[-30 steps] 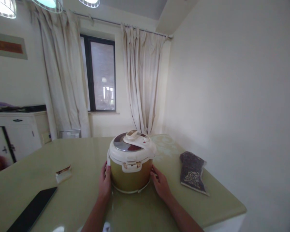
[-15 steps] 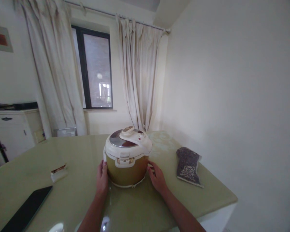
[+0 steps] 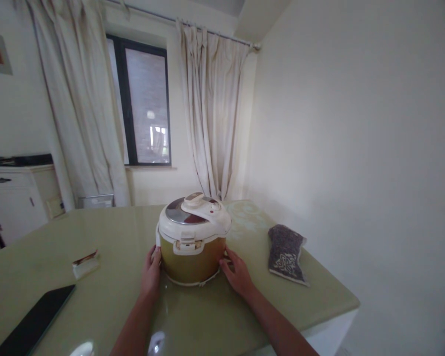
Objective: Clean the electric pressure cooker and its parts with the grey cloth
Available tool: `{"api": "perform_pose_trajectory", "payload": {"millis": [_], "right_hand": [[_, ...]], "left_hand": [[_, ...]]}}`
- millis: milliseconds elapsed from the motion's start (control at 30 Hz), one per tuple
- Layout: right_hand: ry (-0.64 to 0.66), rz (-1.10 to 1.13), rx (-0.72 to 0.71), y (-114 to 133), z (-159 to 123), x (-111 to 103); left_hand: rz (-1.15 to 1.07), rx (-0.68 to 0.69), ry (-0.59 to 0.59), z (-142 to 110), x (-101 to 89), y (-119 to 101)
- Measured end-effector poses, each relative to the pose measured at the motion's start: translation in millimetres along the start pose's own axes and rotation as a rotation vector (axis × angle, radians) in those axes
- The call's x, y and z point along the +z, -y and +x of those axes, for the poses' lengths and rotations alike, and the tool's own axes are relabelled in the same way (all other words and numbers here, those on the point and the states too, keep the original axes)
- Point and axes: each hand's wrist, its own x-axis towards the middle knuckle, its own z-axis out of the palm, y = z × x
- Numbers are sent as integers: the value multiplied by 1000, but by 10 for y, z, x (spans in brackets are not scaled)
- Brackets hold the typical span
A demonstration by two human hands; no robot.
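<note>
A rice cooker (image 3: 191,237) with a gold body and a cream lid stands on the pale green table (image 3: 126,296), its lid closed. My left hand (image 3: 151,273) lies against its lower left side with the fingers curved round the body. My right hand (image 3: 237,274) presses on the lower right side, fingers spread along the base. Both forearms reach in from the bottom edge.
A dark patterned bag (image 3: 286,253) lies to the right, near the table's right edge and the wall. A small white box (image 3: 85,263) and a black tablet (image 3: 33,324) lie to the left. Curtains and a window stand behind; a white cabinet (image 3: 11,198) is far left.
The view has shifted a little, so the cooker sits slightly left and higher in frame. Both hands stay on its sides, now a bit lower near the base.
</note>
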Motion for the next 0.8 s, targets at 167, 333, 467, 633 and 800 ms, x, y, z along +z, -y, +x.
{"api": "perform_pose_trajectory", "payload": {"millis": [167, 333, 467, 633, 800], "right_hand": [[-8, -22, 5, 32, 1, -23], [-29, 22, 71, -16, 13, -8], [-78, 29, 91, -49, 33, 5], [-157, 91, 126, -124, 43, 16], [-405, 158, 150, -12, 143, -104]], "left_hand": [[0, -9, -60, -16, 56, -53], [243, 122, -92, -145, 63, -36], [261, 168, -59, -211, 80, -9], [235, 190, -26, -215, 84, 7], [224, 174, -36, -207, 78, 35]]}}
